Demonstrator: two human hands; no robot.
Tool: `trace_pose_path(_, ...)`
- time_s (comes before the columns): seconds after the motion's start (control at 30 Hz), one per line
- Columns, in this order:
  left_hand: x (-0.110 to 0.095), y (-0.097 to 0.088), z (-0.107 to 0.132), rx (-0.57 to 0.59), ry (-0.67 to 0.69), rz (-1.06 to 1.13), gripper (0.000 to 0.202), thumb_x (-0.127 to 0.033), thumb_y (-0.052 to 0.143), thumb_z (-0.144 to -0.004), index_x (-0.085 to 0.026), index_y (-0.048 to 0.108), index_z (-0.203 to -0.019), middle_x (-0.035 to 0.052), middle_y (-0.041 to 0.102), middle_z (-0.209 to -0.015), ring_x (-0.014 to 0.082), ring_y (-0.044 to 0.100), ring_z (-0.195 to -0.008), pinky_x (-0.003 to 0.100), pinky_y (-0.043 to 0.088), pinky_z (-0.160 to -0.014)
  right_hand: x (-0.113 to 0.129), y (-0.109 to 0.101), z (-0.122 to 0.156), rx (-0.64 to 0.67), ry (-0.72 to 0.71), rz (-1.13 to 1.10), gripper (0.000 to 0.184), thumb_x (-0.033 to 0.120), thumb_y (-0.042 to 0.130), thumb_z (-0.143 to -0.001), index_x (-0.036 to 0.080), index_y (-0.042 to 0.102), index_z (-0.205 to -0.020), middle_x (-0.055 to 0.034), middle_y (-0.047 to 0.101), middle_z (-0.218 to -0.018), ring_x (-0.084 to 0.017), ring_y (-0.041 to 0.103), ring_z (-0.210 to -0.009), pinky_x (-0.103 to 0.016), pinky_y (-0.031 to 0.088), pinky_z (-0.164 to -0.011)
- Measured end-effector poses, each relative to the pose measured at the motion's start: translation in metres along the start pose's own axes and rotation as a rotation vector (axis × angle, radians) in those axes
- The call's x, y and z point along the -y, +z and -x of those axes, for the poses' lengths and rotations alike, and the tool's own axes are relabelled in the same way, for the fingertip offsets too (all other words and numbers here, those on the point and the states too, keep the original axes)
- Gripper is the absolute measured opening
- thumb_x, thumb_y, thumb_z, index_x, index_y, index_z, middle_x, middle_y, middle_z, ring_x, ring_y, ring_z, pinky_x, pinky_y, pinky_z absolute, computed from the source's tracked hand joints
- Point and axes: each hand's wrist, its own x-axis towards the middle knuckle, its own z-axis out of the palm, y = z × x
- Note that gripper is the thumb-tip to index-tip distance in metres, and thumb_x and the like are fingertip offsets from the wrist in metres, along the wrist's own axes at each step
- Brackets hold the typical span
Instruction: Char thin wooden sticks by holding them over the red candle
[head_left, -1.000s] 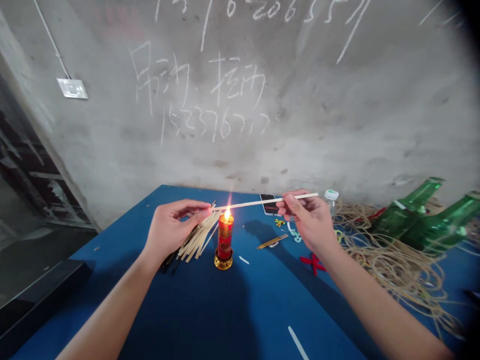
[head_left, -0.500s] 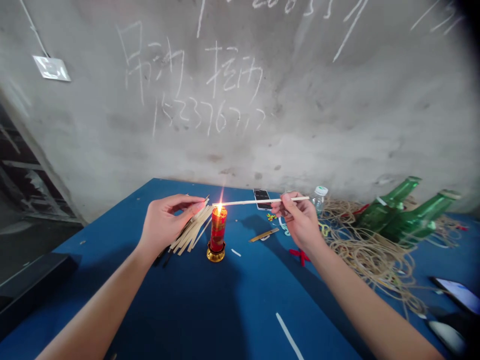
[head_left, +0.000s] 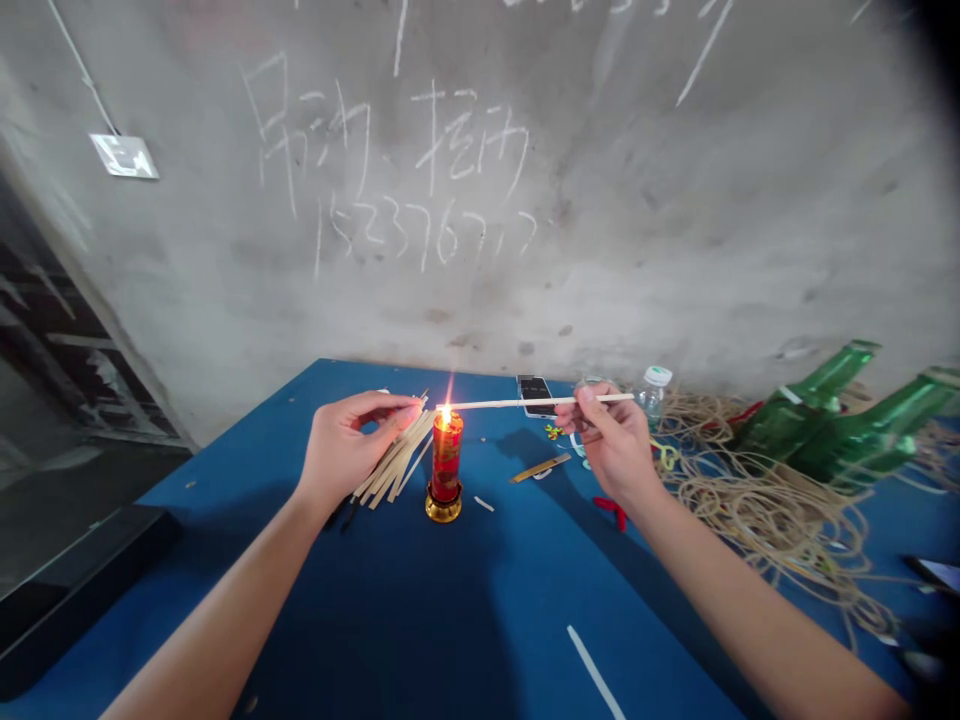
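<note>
Carefully, I pinch a thin pale strip (head_left: 540, 402) between the thumb and fingertips of my right grip (head_left: 615, 445). That grip is closed on the strip towards its far end, so the strip runs level above the bench with its other tip right at the flame (head_left: 446, 414) of a red candle (head_left: 448, 458). Holding it so far back seems to keep my fingers well clear of the heat.

My left grip (head_left: 349, 450) is curled closed on a fanned bundle of matching strips (head_left: 394, 465), keeping them just beside the candle and within easy reach of my other hand. The candle stands upright in a gold base (head_left: 443, 508) on the blue bench (head_left: 375, 620), a steady spot between my hands. Some dark sticks (head_left: 341, 518) lie below my left grip.

Beyond the candle are a phone (head_left: 534, 395) and a wooden slat (head_left: 540, 467), with a red knot of cord (head_left: 611, 510) nearer my right arm. Further right, a small plastic bottle (head_left: 655, 392) and two green glass bottles (head_left: 806, 415) lie by a loose tangle of pale cord (head_left: 757, 510), all kept away from the flame.
</note>
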Motion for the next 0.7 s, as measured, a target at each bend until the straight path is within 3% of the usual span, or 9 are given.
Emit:
trace_pose_path(0.27,0.004,-0.004,-0.003,-0.043,-0.017,-0.01,0.02,-0.041,0.072,-0.086,-0.025,0.082,-0.094,0.0051,0.081,-0.096,0.0227,0.075,-0.089,0.037,0.06,-0.085,0.001,0.001,0.001,-0.012,-0.005,0.008,0.025,0.042,0.082,-0.083,0.023,0.066,-0.085,-0.0024,0.078,-0.074,-0.017,0.072,-0.061,-0.027,0.054,-0.055)
trace_pose_path(0.7,0.018,-0.006,-0.006,-0.112,0.027,0.035,0.018,-0.039,0.073,-0.087,-0.025,0.082,-0.094,0.005,0.081,-0.096,0.0216,0.075,-0.087,0.036,0.059,-0.085,-0.002,-0.006,-0.001,0.0,-0.019,-0.045,0.019,0.037,0.082,-0.084,0.023,0.069,-0.084,-0.0019,0.078,-0.074,-0.016,0.072,-0.06,-0.026,0.054,-0.054)
